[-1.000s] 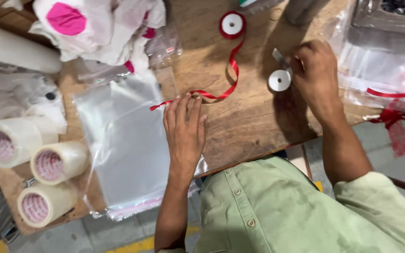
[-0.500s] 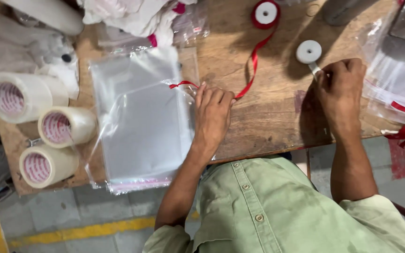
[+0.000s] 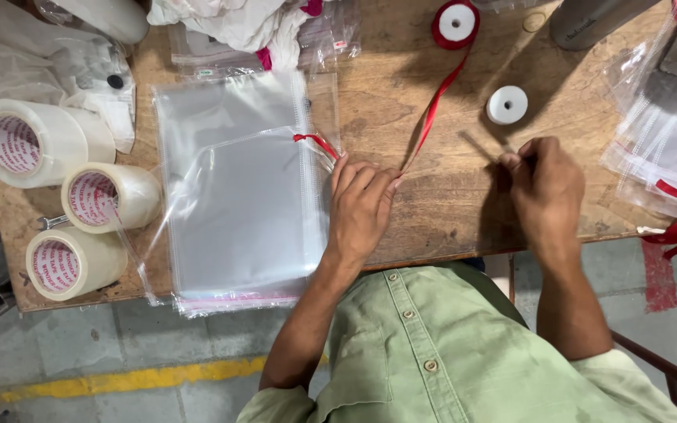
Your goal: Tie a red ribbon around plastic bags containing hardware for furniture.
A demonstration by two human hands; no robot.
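Note:
My left hand [image 3: 358,207] lies palm down on the wooden table [image 3: 448,211], fingers together, pinning a red ribbon [image 3: 432,113]. The ribbon runs from a red spool [image 3: 454,23] at the far edge down under my fingers. Its free end [image 3: 315,142] curls out onto a stack of clear plastic bags [image 3: 237,196] just left of the hand. My right hand [image 3: 546,188] is closed around a thin grey tool [image 3: 481,146] whose tip points up and left; I cannot tell what kind it is. A small white spool [image 3: 507,104] sits just above that hand.
Three rolls of clear tape [image 3: 37,141] [image 3: 107,196] [image 3: 68,262] stand at the left. A heap of white cloth [image 3: 229,23] lies at the far edge, a grey cylinder [image 3: 597,19] at top right. Filled clear bags tied with red ribbon [image 3: 667,157] overhang the right side.
My left hand slid left along the ribbon to the edge of the clear bags. My right hand drew back toward me, away from the white spool, still holding the thin tool.

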